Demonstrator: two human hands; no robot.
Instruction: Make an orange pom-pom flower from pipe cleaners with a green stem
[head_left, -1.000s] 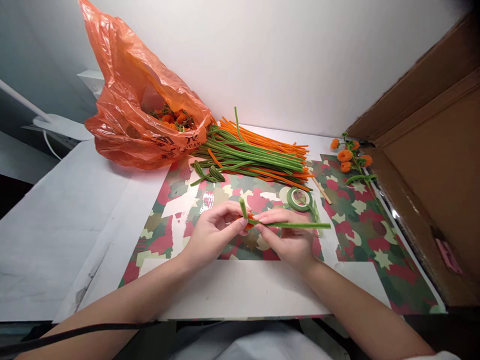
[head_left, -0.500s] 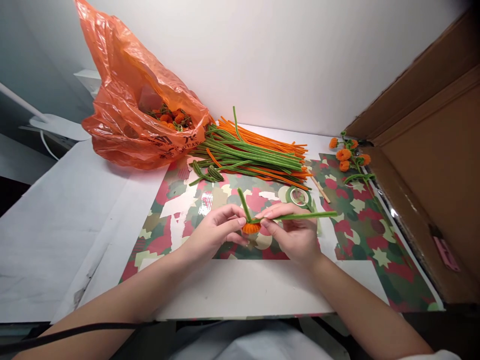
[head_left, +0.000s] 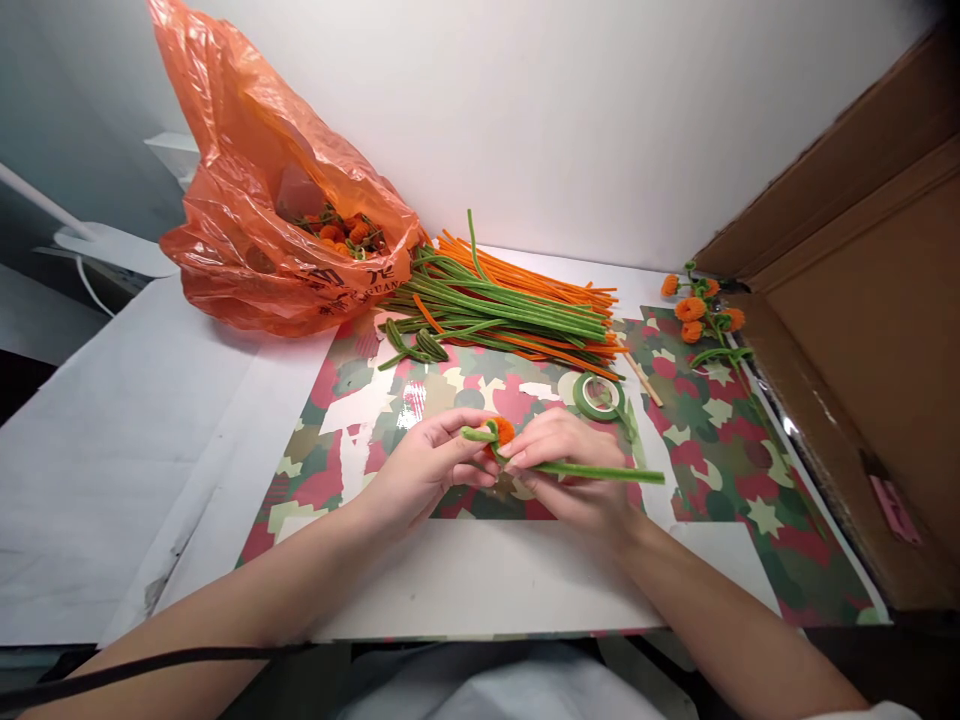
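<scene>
Between my two hands is a small orange flower of fuzzy pipe cleaner, above the patterned mat. A green pipe cleaner is bent around its base; one short end points left and the long end runs out to the right. The fingers of my left hand are closed on the flower's left side, partly hiding it. With thumb and forefinger, my right hand pinches the green pipe cleaner close to the flower.
Behind my hands lie bundled green and orange pipe cleaners. Green tape and a thin stick lie nearby. An orange bag of flowers stands back left; finished flowers and a cardboard box are right.
The flower has turned so its orange top shows more. The green short end has swung from pointing up to pointing left, and the long end now slants slightly downward.
</scene>
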